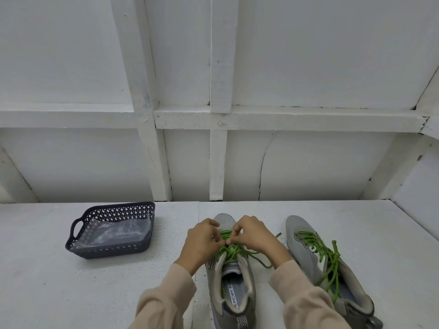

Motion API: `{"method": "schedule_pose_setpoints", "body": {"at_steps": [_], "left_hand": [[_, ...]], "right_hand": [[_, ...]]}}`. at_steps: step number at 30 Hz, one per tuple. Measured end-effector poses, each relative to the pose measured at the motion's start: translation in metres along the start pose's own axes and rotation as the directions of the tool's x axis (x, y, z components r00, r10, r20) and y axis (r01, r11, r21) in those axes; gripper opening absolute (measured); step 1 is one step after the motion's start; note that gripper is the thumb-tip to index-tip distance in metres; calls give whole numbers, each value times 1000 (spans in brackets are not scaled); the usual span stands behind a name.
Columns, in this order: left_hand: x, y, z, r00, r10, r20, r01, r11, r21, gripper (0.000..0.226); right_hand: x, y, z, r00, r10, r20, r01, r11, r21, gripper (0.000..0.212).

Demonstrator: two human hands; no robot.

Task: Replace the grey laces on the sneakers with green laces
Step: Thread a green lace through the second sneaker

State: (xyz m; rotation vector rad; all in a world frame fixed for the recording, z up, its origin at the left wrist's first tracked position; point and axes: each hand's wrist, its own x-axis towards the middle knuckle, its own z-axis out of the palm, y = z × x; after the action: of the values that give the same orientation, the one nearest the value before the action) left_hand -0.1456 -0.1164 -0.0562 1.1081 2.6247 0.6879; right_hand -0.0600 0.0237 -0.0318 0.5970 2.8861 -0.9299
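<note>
Two grey sneakers stand on the white table, toes pointing away from me. The left sneaker (231, 283) sits between my arms, with a green lace (231, 252) crossing its eyelets and a loose end trailing to the right. My left hand (202, 242) and my right hand (253, 236) meet over its upper eyelets, fingers curled, each pinching the green lace. The right sneaker (306, 248) stands apart at the right, threaded with its own green lace (329, 260), whose ends hang into the shoe opening.
A dark perforated plastic basket (78, 243) sits at the left of the table, holding a crumpled clear plastic bag (118, 231). A white panelled wall rises just behind the table's far edge.
</note>
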Motion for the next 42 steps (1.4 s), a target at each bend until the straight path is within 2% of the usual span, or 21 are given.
{"method": "schedule_pose_setpoints", "body": {"at_steps": [4,6,9,11,14,17,19,21,26,29,33,37,42], "left_hand": [[-9,-6,7,999,-31,-33,30,998,-51,21],[-16,-16,11,996,-68,-60,57,984,-168,27],[-24,-29,16,994,-104,-38,82,924,-373,34],[-26,-32,17,992,-115,-42,87,902,-422,34],[-22,-27,13,988,-141,-66,93,871,-483,32],[-18,-17,6,993,-100,-59,66,903,-424,26],[-14,-16,5,996,-60,-62,37,946,-323,22],[-11,-19,7,997,-43,-64,22,951,-308,24],[-15,-27,11,998,-16,-62,-5,948,-318,28],[-18,-25,7,999,13,-53,-29,946,-322,21],[-12,-21,1,999,45,-17,-48,975,-217,27],[-9,-22,0,998,56,37,-50,988,-145,23],[-14,-24,12,999,18,-48,-28,979,-202,24]], "right_hand": [[0,-1,1,1000,23,18,-22,999,-23,10],[-1,6,1,998,52,36,-55,996,76,13],[-7,19,0,995,84,61,-100,930,355,20],[-11,21,0,994,85,75,-108,908,405,22],[-10,20,2,997,76,23,-79,918,387,20],[-7,17,4,999,54,-3,-50,945,325,30],[-7,14,4,999,38,-4,-36,963,269,23],[-6,14,6,1000,23,-10,-20,970,244,19],[-11,24,7,999,39,-22,-28,928,373,17],[-15,27,9,999,31,-35,-14,909,416,19],[-14,25,11,997,22,-77,7,933,361,20],[-13,25,13,996,28,-85,1,948,319,18],[-16,33,24,983,105,-151,-36,915,402,17]]}}
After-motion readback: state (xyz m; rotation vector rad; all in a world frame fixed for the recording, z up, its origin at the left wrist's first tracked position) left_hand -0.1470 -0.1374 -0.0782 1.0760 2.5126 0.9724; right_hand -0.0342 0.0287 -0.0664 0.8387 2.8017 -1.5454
